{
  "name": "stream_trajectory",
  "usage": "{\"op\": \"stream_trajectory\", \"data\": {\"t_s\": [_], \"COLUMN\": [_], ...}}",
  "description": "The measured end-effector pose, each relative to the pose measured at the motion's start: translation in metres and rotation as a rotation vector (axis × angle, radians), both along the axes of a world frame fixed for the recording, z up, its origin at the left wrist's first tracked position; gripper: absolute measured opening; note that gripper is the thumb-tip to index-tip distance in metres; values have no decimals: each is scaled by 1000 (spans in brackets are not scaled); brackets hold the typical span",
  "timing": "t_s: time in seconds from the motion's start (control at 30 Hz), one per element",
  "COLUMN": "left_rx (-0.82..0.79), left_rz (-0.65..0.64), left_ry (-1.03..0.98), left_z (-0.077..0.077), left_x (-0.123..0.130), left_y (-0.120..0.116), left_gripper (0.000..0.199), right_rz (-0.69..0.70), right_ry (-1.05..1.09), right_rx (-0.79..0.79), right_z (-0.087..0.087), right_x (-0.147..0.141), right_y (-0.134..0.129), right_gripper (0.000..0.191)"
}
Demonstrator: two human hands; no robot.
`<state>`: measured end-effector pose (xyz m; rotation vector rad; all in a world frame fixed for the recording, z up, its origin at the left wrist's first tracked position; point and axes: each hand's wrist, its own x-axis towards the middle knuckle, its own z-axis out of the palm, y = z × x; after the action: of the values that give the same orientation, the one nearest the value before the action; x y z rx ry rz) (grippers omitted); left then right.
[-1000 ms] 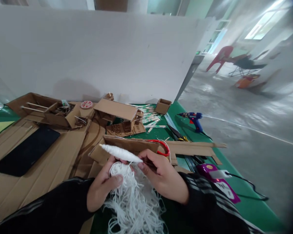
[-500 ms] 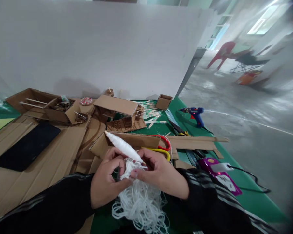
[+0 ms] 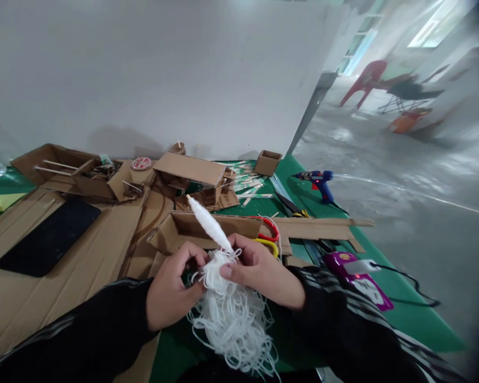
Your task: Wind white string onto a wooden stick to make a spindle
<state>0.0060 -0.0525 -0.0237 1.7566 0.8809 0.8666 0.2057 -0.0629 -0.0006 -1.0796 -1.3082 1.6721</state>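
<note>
A green worktop (image 3: pixel 419 324) runs under everything, with flat cardboard (image 3: pixel 112 255) covering much of its left side. Nearer the middle lies an open cardboard box (image 3: pixel 239 226), just beyond the person's hands. Below and between the hands hangs a big heap of loose white yarn (image 3: pixel 239 330), its loops tangled and spilling toward the person. The right hand (image 3: pixel 265 274) is closed, its thumb pressed on the top of the yarn and its fingers gathered around the lower end of the white spindle (image 3: pixel 210 223). The left hand (image 3: pixel 178 287) is half curled at the heap's left edge, touching strands; whether it pinches any, I cannot tell. The spindle stands up out of the right hand's grip, in view across the box. It looks already thickly wrapped along most of its length, while the loose yarn seems a good deal left to sort or wind, so the work looks only partly done. Its long axis slants from the right hand up and to the left, pointing away from the person, with the bare stick tip (image 3: pixel 188 197) at the far end.
</note>
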Motion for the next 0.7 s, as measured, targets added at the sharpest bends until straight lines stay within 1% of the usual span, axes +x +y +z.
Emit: {"op": "stream_trajectory", "data": {"t_s": [0.07,0.13,0.17,0.2,0.3,0.37,0.43,0.5,0.57,0.63,0.7], "left_rx": [-79,-156,-196,-239,-318,-272,-157,-23,57,49,-7], "left_rz": [12,3,-14,-34,-81,-76,-51,7,74,105,97], "left_ry": [-14,-8,-2,-2,-35,-70,-73,-44,-2,6,2], "left_z": [2,5,6,7,8,9,11,13,13,11,8], "left_x": [1,3,3,3,2,1,-1,-2,-2,-2,-1], "left_y": [0,-1,-1,-1,0,0,0,0,-1,-2,-5], "left_gripper": [22,17,14,15,33,37,35,32,30,28,26], "right_rz": [42,53,43,25,-36,-77,-98,-93,-66,-13,50], "right_ry": [-64,-146,-183,-209,-197,-156,-154,-183,-206,-213,-219], "right_rx": [29,54,69,86,130,144,143,133,121,112,108], "right_z": [2,3,3,3,0,-3,-5,-6,-5,-5,-5], "right_x": [0,0,0,-1,-1,1,3,5,8,10,11], "right_y": [-1,-2,-2,-1,1,4,6,8,9,10,10], "right_gripper": [50,50,47,41,22,16,15,16,18,20,22]}}
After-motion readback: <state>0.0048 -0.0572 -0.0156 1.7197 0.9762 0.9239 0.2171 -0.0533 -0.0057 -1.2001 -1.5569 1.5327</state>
